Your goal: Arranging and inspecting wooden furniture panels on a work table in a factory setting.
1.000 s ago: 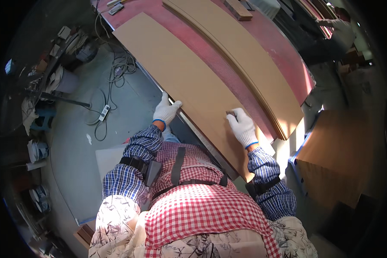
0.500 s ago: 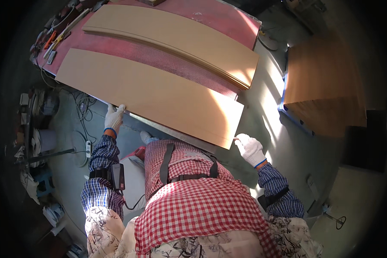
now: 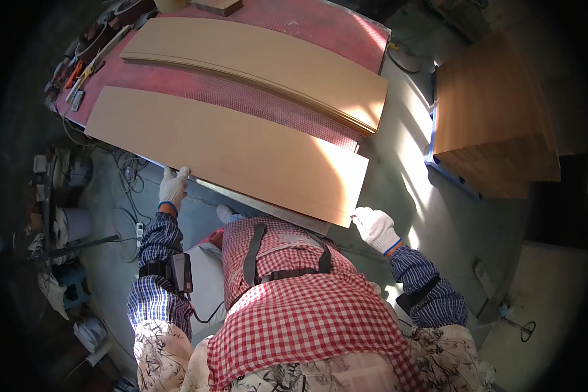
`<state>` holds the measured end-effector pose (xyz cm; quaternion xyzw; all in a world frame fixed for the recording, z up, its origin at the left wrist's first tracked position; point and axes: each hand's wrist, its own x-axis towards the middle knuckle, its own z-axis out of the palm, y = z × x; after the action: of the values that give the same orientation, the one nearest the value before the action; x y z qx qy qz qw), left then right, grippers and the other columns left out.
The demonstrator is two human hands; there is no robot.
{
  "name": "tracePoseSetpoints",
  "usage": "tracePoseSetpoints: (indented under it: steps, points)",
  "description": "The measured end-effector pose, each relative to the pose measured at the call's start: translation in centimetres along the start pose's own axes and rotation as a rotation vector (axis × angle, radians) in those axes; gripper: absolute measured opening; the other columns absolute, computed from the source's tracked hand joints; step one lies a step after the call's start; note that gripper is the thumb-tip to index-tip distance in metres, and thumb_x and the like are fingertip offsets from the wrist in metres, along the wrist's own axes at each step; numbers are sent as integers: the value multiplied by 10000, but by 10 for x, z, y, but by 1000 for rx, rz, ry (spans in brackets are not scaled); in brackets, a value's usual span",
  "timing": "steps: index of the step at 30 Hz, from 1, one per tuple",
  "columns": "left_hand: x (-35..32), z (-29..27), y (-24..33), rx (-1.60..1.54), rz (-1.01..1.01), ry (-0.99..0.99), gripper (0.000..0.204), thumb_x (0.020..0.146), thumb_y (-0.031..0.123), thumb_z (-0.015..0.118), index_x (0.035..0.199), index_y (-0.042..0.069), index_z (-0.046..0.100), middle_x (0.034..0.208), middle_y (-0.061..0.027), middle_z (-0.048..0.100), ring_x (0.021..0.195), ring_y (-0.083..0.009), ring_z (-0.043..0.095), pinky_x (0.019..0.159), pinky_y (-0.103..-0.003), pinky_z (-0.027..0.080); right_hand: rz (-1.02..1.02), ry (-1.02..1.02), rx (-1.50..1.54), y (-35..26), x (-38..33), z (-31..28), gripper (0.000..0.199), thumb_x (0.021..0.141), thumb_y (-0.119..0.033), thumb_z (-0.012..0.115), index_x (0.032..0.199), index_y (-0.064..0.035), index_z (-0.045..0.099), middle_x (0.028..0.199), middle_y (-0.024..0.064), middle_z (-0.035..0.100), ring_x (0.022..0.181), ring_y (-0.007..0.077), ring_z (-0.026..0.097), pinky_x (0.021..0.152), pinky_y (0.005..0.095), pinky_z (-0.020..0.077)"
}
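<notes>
A long tan board [image 3: 228,153] lies across the near side of the red-topped table, its near edge jutting toward me. My left hand [image 3: 174,186], in a white knit glove, grips that near edge left of the middle, thumb uppermost. At the board's near right corner, my right hand [image 3: 375,228], gloved the same way, is closed in a pinch against the edge. Whatever its fingertips hold is too small to make out. Beyond the board lies a stack of similar tan boards [image 3: 261,55].
Tools [image 3: 78,78] crowd the left end of the red table [image 3: 353,39]. A wooden block [image 3: 217,6] sits at its far side. On the right stands a large brown wooden stack [image 3: 490,117] on a blue-edged base. Cables [image 3: 129,171] trail over the floor at left.
The view has shifted slightly, so the table's far part sits lower. My right hand has come a little closer in against the board's corner; my left hand keeps its grip.
</notes>
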<state>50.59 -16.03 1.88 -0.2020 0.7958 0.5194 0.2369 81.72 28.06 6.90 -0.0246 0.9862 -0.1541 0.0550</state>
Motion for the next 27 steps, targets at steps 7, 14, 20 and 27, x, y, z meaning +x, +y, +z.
tracePoseSetpoints:
  steps: [7, 14, 20, 27]
  points:
    - [-10, 9, 12, 1, 32, 35, 598, 909, 320, 651, 1427, 158, 401, 781, 53, 468, 621, -64, 430, 571, -294, 383, 15, -65, -34, -20, 43, 16, 116, 915, -194, 582, 894, -93, 634, 803, 121, 640, 697, 286, 655, 615, 419, 520]
    - [-4, 5, -3, 37, 235, 119, 778, 815, 336, 746, 1417, -21, 406, 1224, -201, 635, 1100, -298, 621, 945, -380, 482, -115, -146, -48, -83, 130, 24, 111, 928, -184, 549, 926, -73, 553, 789, 138, 646, 669, 326, 683, 580, 442, 544]
    - [-14, 9, 16, 128, 20, 23, 1030, 731, 410, 836, 1435, -119, 301, 1261, -298, 588, 1184, -358, 592, 987, -386, 476, -85, -207, -33, -135, 212, 39, 162, 931, -196, 528, 994, -59, 585, 924, 191, 701, 793, 369, 713, 664, 472, 569]
    - [-37, 18, 35, -17, 35, -176, 995, 672, 425, 877, 1334, -142, 397, 1255, -257, 613, 1142, -319, 624, 969, -357, 499, -112, -268, 11, -206, 309, 45, 203, 948, -230, 513, 1007, -49, 581, 937, 203, 703, 868, 396, 698, 751, 509, 548]
